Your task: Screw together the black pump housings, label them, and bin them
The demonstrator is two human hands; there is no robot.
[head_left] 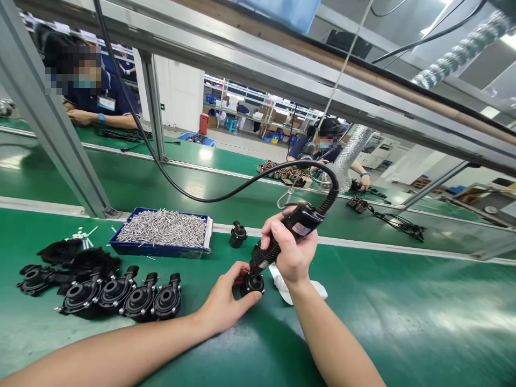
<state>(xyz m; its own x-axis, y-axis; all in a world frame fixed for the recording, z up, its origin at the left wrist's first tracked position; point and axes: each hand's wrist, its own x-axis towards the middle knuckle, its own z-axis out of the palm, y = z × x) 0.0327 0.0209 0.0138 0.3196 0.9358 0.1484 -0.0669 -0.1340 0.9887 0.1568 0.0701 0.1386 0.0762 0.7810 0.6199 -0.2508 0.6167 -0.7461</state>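
My right hand (pixel 293 248) is wrapped round a black electric screwdriver (pixel 304 221), which tilts down to the left with its cable rising from the back end. Its tip meets a small black pump housing (pixel 255 284) standing on the green bench. Thumb and fingers of my left hand (pixel 229 296) grip that housing from the left side. The exact contact of bit and screw is hidden. Just behind, another black pump housing (pixel 238 234) stands upright. Several more pump housings (pixel 167 299) form a row to the left, with silver screws in their rims.
A blue tray (pixel 161 250) full of silver screws sits behind the row. Black parts (pixel 60 251) and small white pieces lie at far left. White material (pixel 318 289) lies beside my right wrist. A black cable (pixel 201 199) loops overhead. Two co-workers sit across the metal frame (pixel 151 107).
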